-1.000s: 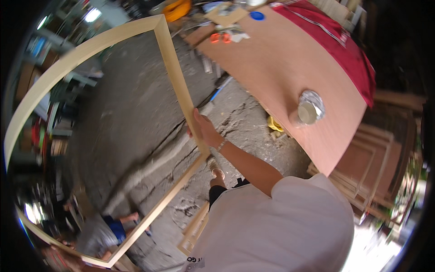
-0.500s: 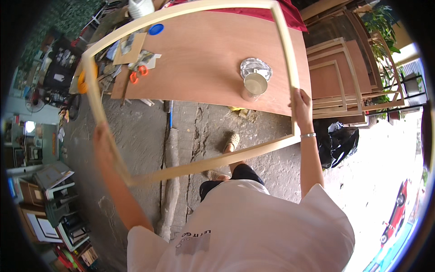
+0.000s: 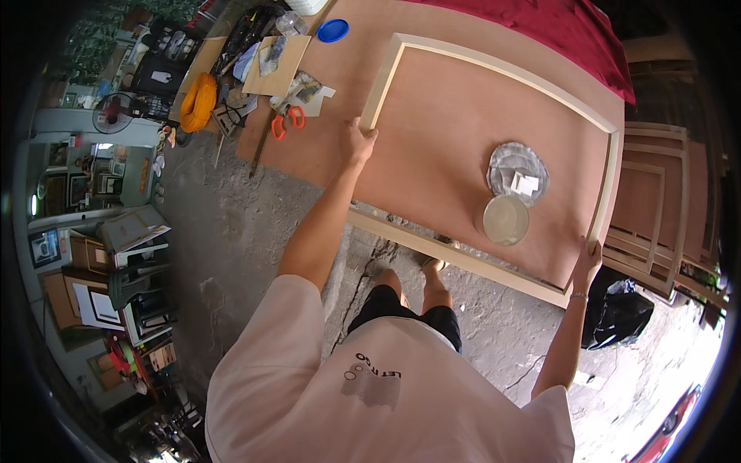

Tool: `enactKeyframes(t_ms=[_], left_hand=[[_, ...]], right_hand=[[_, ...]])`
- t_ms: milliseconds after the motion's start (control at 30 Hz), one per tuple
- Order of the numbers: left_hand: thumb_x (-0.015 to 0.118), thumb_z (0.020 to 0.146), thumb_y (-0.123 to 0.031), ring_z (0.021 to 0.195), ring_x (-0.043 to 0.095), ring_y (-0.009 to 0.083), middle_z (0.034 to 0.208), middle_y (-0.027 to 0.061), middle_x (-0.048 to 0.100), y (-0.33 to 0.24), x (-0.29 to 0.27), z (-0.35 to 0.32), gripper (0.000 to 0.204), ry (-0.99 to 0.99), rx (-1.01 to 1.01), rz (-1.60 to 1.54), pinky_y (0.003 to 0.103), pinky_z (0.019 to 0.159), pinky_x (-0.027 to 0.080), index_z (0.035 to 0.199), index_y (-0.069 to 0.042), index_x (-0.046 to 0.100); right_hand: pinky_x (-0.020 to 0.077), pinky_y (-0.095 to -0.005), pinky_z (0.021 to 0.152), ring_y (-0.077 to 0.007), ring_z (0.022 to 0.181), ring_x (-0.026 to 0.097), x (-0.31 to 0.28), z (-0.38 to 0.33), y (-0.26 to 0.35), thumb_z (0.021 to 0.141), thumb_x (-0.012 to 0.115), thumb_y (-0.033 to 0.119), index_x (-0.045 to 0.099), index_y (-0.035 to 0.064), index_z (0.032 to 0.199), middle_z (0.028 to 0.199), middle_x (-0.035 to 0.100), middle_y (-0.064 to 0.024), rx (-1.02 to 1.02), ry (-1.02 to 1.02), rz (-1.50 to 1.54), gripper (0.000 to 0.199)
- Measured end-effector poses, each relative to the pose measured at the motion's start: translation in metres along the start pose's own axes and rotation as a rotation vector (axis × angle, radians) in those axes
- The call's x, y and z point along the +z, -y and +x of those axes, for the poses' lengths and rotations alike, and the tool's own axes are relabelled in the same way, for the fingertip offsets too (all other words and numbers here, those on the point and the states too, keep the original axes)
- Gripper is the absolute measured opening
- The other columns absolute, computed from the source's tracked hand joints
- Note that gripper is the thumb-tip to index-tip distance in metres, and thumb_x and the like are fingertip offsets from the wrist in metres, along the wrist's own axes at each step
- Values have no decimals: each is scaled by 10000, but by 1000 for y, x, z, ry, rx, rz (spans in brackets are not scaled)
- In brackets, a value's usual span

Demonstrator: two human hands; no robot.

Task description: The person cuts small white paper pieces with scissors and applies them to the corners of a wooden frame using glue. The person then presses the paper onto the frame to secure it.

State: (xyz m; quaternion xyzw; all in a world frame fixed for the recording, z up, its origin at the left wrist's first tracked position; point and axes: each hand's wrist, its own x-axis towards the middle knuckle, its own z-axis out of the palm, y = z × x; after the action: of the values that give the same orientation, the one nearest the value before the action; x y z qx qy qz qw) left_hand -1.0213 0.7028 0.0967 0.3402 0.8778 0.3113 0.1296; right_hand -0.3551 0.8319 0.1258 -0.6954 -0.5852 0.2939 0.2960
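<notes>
Both my hands hold a large rectangular wooden frame [image 3: 471,258] of pale bare wood over the brown plywood board [image 3: 444,116]. My left hand [image 3: 360,143] is closed around its left rail, and my right hand [image 3: 588,262] grips the right rail close to the near corner. The frame's near rail reaches past the board's front edge, above the floor. Through its opening I see a round tub [image 3: 506,221] with pale greyish contents. Just behind the tub lies a round silvery lid or dish [image 3: 499,163] with small white pieces [image 3: 525,184] on it.
Orange-handled scissors [image 3: 288,123], a blue lid [image 3: 333,31], a flat tan panel [image 3: 289,76] and an orange coil [image 3: 198,103] lie at left. A red cloth [image 3: 563,35] covers the board's far edge. More wooden frames [image 3: 658,204] and a black plastic bag [image 3: 617,309] are at right.
The wooden frame has come down from a raised, tilted position to low over the board, still in both hands. My view has turned leftward, so the board appears farther right.
</notes>
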Motion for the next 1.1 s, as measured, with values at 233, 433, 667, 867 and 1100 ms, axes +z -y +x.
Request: enactKeyframes(t_ms=[233, 433, 667, 867, 1100], left_hand=[[787, 874, -281, 1122, 612, 399, 1205, 229, 593, -31, 0, 3, 580, -82, 87, 19, 484, 980, 502, 1341, -16, 570], [794, 858, -360, 1074, 600, 348, 1154, 146, 611, 3, -87, 21, 426, -134, 352, 173, 471, 930, 481, 1162, -82, 685], [817, 819, -314, 1283, 506, 331, 1333, 107, 562, 61, -170, 133, 445, -1, 610, 250, 505, 1081, 411, 1214, -158, 685], [827, 799, -275, 1452, 377, 312, 1502, 81, 477, 60, -174, 203, 581, 361, 870, 536, 496, 1224, 290, 1335, -156, 636], [899, 662, -393, 1402, 449, 280, 1391, 83, 564, 60, -170, 241, 854, 544, 1012, 490, 499, 1244, 264, 1400, -114, 571]], right_hand=[[458, -416, 880, -297, 1001, 531, 21, 15, -17, 922, 767, 351, 687, -24, 1139, 1055, 526, -174, -112, -128, -178, 440], [538, -365, 811, -228, 883, 627, -15, 11, -16, 988, 691, 261, 715, 41, 1180, 1031, 654, -126, -194, -217, -353, 293], [482, -323, 768, -171, 790, 563, 16, -72, 243, 963, 649, 185, 616, 15, 823, 832, 598, -56, -266, -395, -139, 223], [540, -352, 940, -283, 1185, 652, 323, -152, 450, 908, 731, 48, 663, 3, 1186, 1271, 665, -188, -234, 573, -13, 289], [419, -465, 1070, -328, 1305, 484, 522, -169, 496, 720, 891, 309, 478, 83, 1453, 1429, 510, -110, -701, 502, -281, 871]])
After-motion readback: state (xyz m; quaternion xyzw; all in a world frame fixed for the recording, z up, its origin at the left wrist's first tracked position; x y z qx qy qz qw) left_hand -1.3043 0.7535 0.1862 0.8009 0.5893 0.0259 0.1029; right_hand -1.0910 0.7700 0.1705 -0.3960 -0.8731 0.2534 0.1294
